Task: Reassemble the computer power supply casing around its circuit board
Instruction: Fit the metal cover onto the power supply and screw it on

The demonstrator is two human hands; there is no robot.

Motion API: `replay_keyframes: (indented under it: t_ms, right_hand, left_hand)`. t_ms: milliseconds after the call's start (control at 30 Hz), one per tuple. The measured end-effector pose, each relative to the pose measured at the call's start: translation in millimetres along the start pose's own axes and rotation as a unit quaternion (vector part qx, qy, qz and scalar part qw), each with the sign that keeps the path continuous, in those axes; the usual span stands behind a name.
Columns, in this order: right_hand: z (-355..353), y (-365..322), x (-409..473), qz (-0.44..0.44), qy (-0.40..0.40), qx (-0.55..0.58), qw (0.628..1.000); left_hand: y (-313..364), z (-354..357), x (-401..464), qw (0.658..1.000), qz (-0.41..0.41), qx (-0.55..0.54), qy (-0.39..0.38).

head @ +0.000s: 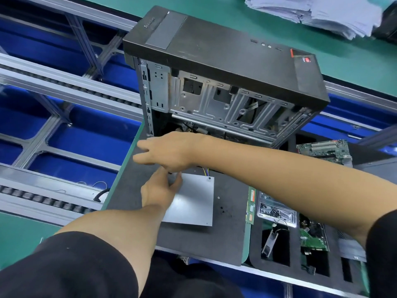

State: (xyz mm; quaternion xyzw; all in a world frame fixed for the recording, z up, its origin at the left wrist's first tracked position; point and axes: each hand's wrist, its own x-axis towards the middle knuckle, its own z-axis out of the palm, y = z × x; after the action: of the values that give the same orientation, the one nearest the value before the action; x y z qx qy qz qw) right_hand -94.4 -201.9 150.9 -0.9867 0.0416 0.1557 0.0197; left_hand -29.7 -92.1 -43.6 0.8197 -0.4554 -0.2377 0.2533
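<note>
Item: power supply casing [191,201], flat on the bench [225,244] mat near its left edge. Our left hand [160,190] pinches its far corner, likely steadying it; right hand [167,152] hovers above, fingers relaxed, grasping nothing.

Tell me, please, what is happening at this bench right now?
A person is working on a grey power supply casing lying flat on a dark mat in front of an opened desktop computer case. The left hand holds the casing's far left corner, where coloured wires come out. The right hand reaches across above it, fingers extended, holding nothing. A foam tray to the right holds removed parts, including a circuit board and screws.
</note>
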Motion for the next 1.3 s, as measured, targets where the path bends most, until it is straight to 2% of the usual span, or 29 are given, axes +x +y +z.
replay_keyframes:
  t_ms: [133, 300, 400, 500, 567, 667, 767, 900, 1000, 1133, 1200, 1300]
  right_hand:
    - [2.1, 6.9, -3.6, -0.007, 0.025, -0.062, 0.998]
    - [10.0, 11.9, -9.9, 0.066, 0.025, -0.048, 0.996]
    - [8.6, 14.4, -16.3, 0.01, 0.02, 0.011, 1.0]
    - [7.9, 11.7, -16.6, -0.041, 0.019, -0.017, 0.999]
    - [9.2, 10.9, -14.3, -0.043, 0.032, -0.057, 0.997]
    - [13.4, 9.6, -13.1, 0.008, 0.032, -0.094, 0.995]
    - [14.9, 8.3, -12.9, 0.047, 0.035, -0.067, 0.996]
    - [7.8, 10.1, -13.7, -0.005, 0.028, 0.002, 1.0]
    - [4.3, 10.9, -10.5, -0.015, 0.017, -0.035, 0.999]
    - [3.4, 15.4, -5.0, 0.053, 0.014, -0.085, 0.995]
    - [1.0, 17.7, -4.2, 0.055, -0.005, -0.049, 0.997]
    - [0.2, 16.5, -4.8, 0.009, -0.018, 0.019, 1.0]
  left_hand:
    - [-2.1, 1.5, 0.1, 1.0, 0.009, -0.004, 0.0]
    - [2.1, -0.9, 1.0, 1.0, 0.02, 0.0, -0.013]
    - [3.6, -2.7, 0.3, 1.0, 0.024, -0.005, -0.014]
    - [3.2, -3.9, -1.2, 1.0, 0.019, -0.008, -0.017]
    - [3.6, -4.4, -1.5, 1.0, 0.016, -0.005, -0.024]
    - [4.1, -4.1, -0.8, 1.0, 0.005, -0.001, -0.03]
    - [4.5, -3.5, -0.7, 1.0, 0.002, 0.0, -0.029]
    - [4.3, -4.5, -0.9, 0.999, 0.001, -0.017, -0.027]
    - [5.1, -5.2, -1.4, 1.0, 0.007, -0.006, -0.024]
    - [6.9, -5.5, 0.1, 1.0, 0.012, 0.004, -0.025]
    - [8.4, -6.8, -0.1, 1.0, 0.014, -0.003, -0.019]
    - [8.0, -7.6, -0.7, 0.999, 0.006, -0.015, -0.027]
